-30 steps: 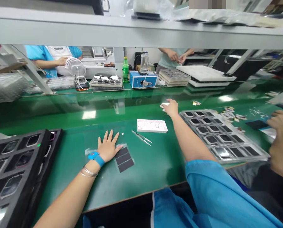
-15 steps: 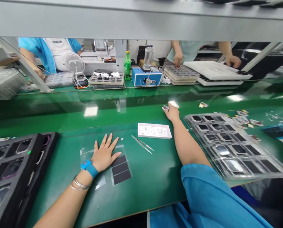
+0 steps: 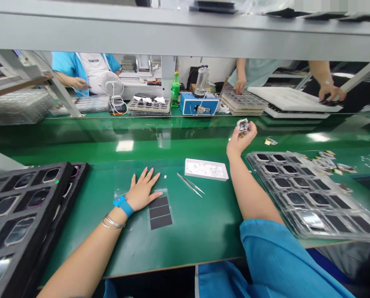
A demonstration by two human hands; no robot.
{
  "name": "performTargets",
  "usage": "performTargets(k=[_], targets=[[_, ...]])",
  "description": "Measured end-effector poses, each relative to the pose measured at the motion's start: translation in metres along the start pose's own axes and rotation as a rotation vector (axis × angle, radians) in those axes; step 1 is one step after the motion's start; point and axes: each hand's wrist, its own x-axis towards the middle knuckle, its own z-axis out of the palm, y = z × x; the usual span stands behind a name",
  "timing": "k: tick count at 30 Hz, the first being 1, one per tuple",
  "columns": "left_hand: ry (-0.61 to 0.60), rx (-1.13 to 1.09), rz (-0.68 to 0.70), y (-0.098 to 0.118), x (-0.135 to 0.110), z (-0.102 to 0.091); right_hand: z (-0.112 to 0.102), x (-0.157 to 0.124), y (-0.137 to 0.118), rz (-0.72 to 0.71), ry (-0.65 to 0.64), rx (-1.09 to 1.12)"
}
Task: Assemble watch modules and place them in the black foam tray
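Note:
My right hand [image 3: 241, 138] is raised over the far part of the bench, its fingers closed on a small pale square electronic part [image 3: 242, 125] with a dark centre. My left hand [image 3: 143, 190] lies flat with spread fingers on a clear plastic sheet, at the edge of a film with black rectangular stickers [image 3: 160, 213]. Just beyond its fingertips is a tiny white square [image 3: 165, 176]. Between my hands, metal tweezers [image 3: 191, 185] lie beside a shallow white box [image 3: 206, 169] holding scattered tiny pieces.
To the right stands a clear tray [image 3: 299, 174] of dark-faced watch-like units, with small yellow-and-white parts [image 3: 327, 161] behind it. Black foam trays [image 3: 61, 182] occupy the left. A blue device [image 3: 199, 104], a green bottle [image 3: 175, 90] and a small fan [image 3: 111, 85] line the back, with two co-workers beyond.
My right hand has lifted from the green surface and turned upward, with the small part in its fingers. My left hand stays flat. The view has shifted slightly.

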Motion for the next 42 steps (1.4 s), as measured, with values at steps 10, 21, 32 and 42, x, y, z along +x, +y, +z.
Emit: performTargets(k=[10,21,32,42], targets=[[0.166,-1.070,0.229,0.025,-0.017,-0.013,-0.046,-0.147,-0.175,0.183,-0.572,0.751],[0.123,-1.731,-0.009,0.028,-0.016,0.000,-0.076,-0.190,-0.198,0.005,-0.843,0.615],[-0.041,-1.800,-0.037,0.016,-0.013,-0.004,-0.079,-0.188,-0.185,-0.107,-0.880,0.643],[0.202,-1.567,0.095,0.022,-0.009,0.008,-0.078,-0.189,-0.185,-0.199,-0.774,0.541]])
